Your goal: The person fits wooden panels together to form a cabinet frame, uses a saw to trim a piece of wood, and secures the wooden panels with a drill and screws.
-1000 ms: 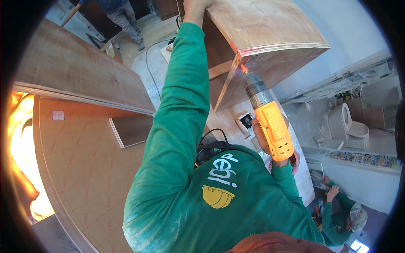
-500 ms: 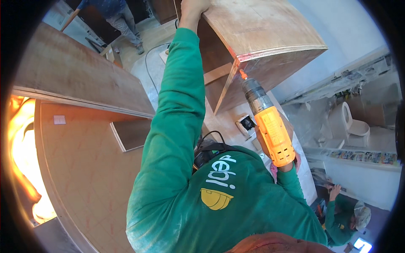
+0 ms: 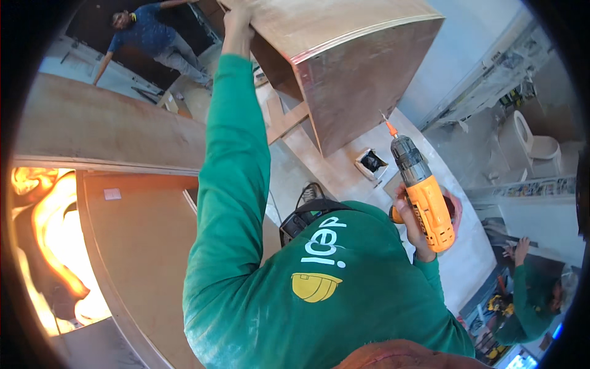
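My right hand [image 3: 416,225] is wrapped round the grip of a yellow-orange cordless drill [image 3: 431,212]. Its thin bit with an orange collar points up and away, apart from the wood. Ahead of me stands an open plywood cabinet box [image 3: 369,77], with a reddish stain along one front edge. At the far end of my raised left arm, my left hand [image 3: 238,23] grips the box's upper left edge; some of its fingers are hidden.
A long wooden panel [image 3: 110,126] and a large brown board [image 3: 138,246] flank me on the left. One person [image 3: 150,37] stands at the far left; another in green [image 3: 531,301] works at the lower right. A white toilet [image 3: 538,142] is at right. A small open box [image 3: 371,163] lies beyond the drill.
The drill has drawn back from the box's front corner, down and to the right. My left hand still holds the box edge, and the view has shifted.
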`<state>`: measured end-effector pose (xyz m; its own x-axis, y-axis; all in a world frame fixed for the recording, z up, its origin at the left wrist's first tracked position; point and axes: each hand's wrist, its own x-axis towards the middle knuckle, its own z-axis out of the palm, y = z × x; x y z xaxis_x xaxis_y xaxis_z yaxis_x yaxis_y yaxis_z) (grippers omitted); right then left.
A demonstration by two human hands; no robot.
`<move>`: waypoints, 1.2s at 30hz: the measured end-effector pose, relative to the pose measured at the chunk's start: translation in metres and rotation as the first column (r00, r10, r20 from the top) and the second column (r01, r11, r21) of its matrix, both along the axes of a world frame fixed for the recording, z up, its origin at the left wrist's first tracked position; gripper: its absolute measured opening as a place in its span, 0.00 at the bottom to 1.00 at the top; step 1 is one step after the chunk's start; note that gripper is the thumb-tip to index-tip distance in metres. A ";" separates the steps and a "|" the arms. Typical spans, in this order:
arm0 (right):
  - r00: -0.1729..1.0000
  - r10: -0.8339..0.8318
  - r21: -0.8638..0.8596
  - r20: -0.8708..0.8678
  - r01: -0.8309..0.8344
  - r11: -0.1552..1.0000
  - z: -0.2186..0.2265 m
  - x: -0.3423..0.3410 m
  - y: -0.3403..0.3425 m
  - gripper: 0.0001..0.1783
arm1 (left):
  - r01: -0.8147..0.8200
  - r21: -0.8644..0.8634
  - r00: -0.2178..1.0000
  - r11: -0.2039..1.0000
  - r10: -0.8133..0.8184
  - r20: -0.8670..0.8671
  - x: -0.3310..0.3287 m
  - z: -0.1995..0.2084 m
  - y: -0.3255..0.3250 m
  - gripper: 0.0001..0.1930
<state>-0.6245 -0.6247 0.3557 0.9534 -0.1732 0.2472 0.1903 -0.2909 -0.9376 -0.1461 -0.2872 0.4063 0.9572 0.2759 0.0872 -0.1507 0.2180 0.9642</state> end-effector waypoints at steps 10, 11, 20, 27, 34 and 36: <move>0.971 0.080 0.348 -0.223 0.003 0.937 -0.066 -0.034 -0.053 0.16 | -0.215 0.600 0.948 0.770 0.016 0.318 -0.250 -0.066 -0.081 0.35; 0.975 0.074 0.365 -0.210 0.008 0.931 -0.071 -0.033 -0.057 0.17 | -0.265 0.591 0.932 0.762 0.045 0.359 -0.256 -0.063 -0.093 0.32; 0.934 0.214 0.408 -0.288 -0.082 0.909 -0.102 -0.040 -0.041 0.15 | -0.291 0.682 0.923 0.671 0.008 0.385 -0.268 -0.094 -0.093 0.12; 0.918 0.160 0.310 -0.363 -0.043 0.950 -0.100 -0.064 -0.008 0.20 | -0.092 0.584 0.955 0.807 -0.095 0.281 -0.264 -0.124 -0.076 0.12; 0.954 0.028 -0.032 -0.299 -0.040 0.999 -0.102 -0.058 0.042 0.15 | -0.019 0.426 0.867 0.905 -0.197 0.457 -0.248 -0.081 -0.073 0.17; 0.969 0.025 -0.067 -0.248 -0.043 0.997 -0.106 -0.051 0.067 0.16 | -0.027 0.500 0.833 0.866 -0.257 0.491 -0.241 -0.087 -0.063 0.19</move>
